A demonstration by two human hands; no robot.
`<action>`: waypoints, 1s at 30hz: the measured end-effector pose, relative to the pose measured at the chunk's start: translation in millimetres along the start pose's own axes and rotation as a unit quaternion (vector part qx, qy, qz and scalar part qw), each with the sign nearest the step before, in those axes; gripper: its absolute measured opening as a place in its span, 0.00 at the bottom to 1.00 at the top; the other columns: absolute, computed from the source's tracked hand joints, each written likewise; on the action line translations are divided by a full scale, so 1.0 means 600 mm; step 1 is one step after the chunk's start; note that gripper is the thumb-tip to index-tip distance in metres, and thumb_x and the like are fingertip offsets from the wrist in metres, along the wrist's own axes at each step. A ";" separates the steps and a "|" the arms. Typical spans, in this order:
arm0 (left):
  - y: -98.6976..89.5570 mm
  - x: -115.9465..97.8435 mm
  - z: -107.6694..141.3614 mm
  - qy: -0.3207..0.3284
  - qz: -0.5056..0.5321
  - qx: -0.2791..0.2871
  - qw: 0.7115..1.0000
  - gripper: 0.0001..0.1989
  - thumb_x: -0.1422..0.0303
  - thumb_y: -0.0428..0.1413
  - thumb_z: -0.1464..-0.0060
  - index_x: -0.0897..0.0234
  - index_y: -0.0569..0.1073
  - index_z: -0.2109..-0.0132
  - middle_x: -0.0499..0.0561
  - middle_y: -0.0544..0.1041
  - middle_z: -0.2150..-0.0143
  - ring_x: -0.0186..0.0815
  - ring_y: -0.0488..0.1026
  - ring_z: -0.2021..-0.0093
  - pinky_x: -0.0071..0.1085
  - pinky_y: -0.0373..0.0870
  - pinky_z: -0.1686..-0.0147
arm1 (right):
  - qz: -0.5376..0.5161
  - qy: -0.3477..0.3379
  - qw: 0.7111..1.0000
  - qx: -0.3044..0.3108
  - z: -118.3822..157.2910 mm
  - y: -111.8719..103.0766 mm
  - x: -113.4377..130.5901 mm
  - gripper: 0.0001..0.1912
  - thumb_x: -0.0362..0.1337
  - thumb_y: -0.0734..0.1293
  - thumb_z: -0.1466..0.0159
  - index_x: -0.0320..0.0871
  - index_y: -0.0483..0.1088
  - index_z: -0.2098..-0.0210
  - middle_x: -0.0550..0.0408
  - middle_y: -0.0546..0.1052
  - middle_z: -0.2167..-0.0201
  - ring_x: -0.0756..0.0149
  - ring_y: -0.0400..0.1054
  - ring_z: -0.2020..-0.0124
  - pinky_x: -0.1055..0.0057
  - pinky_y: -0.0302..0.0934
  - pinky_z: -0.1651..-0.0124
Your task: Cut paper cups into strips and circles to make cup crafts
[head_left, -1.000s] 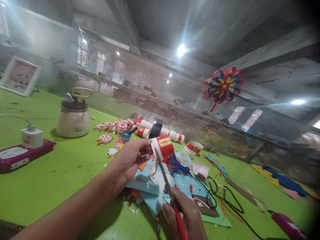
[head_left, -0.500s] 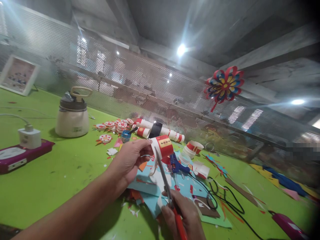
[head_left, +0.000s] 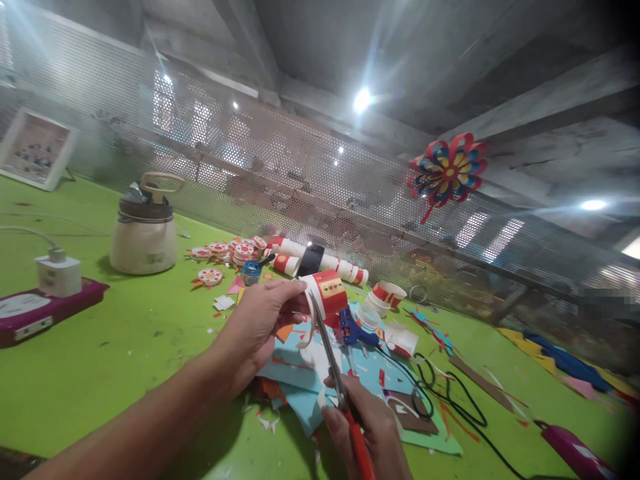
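The left hand (head_left: 257,320) pinches, above blue sheets (head_left: 286,368), a red-and-white paper cup (head_left: 331,305) turned slightly from a second ago (presumably advancing the cut), while the right hand (head_left: 373,417) grips red-handled scissors (head_left: 359,440).

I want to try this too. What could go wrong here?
The scissors might nick the left hand, which holds the paper close to them. The cut could go crooked because the paper is curved. The glue gun lies nearby; if it's hot, it might burn a hand.
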State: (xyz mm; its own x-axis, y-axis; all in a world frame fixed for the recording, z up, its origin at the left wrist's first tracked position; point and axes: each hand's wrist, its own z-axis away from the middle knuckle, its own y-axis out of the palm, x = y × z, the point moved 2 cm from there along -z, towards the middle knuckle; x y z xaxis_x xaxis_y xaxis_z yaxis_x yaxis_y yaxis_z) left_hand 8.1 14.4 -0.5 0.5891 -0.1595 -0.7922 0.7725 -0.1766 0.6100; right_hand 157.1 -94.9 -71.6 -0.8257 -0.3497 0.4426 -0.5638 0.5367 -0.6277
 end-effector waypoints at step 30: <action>-0.014 0.005 -0.024 -0.056 0.059 0.002 0.997 0.05 0.76 0.58 0.53 0.69 0.72 0.76 0.49 0.73 0.81 0.26 0.68 0.81 0.20 0.61 0.83 | 0.018 -0.013 1.000 -0.003 0.005 -0.003 -0.006 0.22 0.52 0.58 0.35 0.42 0.73 0.62 0.56 0.73 0.79 0.65 0.66 0.79 0.73 0.61 0.72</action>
State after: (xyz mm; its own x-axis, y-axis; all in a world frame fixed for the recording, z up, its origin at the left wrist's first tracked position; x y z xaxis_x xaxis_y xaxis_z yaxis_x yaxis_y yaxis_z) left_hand 6.8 29.6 -8.6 0.6459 -0.2865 -0.7076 0.6977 -0.1545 0.6995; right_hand 160.9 -97.0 -73.7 -0.8460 -0.3500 0.4023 -0.5333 0.5540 -0.6393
